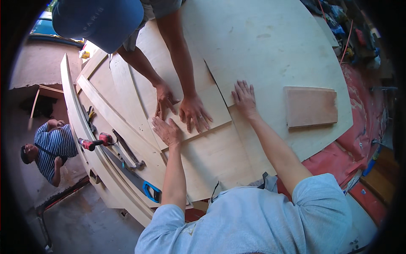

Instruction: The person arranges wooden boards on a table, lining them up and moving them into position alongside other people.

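Note:
My left hand [168,132] lies open on the near left corner of a pale plywood panel [213,106], its fingertips close to a co-worker's hand. My right hand [245,98] rests flat and open on a larger plywood sheet [270,63], just right of the panel's edge. Neither hand grips anything. Across from me, a co-worker in a blue cap [99,23] leans over the panel. Both of that person's hands, one [164,100] beside the other [194,112], press on it with fingers spread. A dark gap [215,78] shows along the panel's right edge.
A short stack of brown boards [311,106] sits on the right. To the left are a red cordless drill [96,142], a hammer [129,150], a blue-handled saw [151,191] and long wooden strips [74,101]. Another person in a striped shirt [55,139] is farther left.

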Available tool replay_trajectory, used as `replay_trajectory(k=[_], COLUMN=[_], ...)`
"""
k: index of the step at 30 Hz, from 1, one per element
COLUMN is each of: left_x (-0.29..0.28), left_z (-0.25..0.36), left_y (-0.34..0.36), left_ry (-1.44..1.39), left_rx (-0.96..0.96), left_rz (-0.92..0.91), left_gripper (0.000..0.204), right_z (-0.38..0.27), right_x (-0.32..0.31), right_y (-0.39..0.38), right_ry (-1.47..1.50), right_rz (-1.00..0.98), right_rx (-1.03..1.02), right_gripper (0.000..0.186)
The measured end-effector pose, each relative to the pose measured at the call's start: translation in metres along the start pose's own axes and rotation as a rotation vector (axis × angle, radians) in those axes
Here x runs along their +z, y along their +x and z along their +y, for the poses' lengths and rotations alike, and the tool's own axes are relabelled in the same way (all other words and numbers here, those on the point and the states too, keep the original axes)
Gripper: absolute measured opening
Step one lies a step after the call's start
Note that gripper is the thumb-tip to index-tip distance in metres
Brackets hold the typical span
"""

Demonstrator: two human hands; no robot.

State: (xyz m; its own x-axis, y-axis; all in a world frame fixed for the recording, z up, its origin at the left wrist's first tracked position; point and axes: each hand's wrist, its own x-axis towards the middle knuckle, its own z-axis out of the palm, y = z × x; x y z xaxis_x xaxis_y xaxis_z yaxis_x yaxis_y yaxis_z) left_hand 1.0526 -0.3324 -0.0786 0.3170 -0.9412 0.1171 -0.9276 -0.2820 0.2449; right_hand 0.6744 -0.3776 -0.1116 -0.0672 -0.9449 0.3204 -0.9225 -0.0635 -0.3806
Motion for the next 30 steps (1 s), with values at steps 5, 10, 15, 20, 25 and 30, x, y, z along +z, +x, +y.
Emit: replay_trajectory(k=[5,10,15,20,25,30], left_x=[-0.012,-0.019,-0.024,-0.075,-0.119,-0.12], left_z=[-0.002,-0.009,-0.014,-0.018,-0.044,-0.04], left_y=[-0.033,-0.092,-0.173,-0.25,-0.22,-0.207], left_ry=[0.048,0.013,0.086,0.157,0.081,0.036], left_rx=[-0.012,-0.052,-0.084,0.249,0.601,0.743], left_rz=[-0.041,-0.056,-0.102,-0.086,-0.328,-0.579], left_gripper=[0.072,0.075,0.078,0.078,0.084,0.076], right_z=[0.003,0.016,0.034,0.013,-0.015,0.002], right_x=[-0.007,-0.067,-0.157,-0.237,-0.244,-0.302], right_y=[-0.027,-0.125,-0.241,-0.331,-0.399,-0.553], right_ry=[0.011,0.0,-0.114,-0.057,-0.087,0.026], right_rz=[-0.102,-0.109,-0.171,-0.29,-0.152,0.134], right_rx=[0.106,0.203,0.316,0.559,0.614,1.165], right_gripper=[0.045,0.046,0.052,0.08,0.086,0.072])
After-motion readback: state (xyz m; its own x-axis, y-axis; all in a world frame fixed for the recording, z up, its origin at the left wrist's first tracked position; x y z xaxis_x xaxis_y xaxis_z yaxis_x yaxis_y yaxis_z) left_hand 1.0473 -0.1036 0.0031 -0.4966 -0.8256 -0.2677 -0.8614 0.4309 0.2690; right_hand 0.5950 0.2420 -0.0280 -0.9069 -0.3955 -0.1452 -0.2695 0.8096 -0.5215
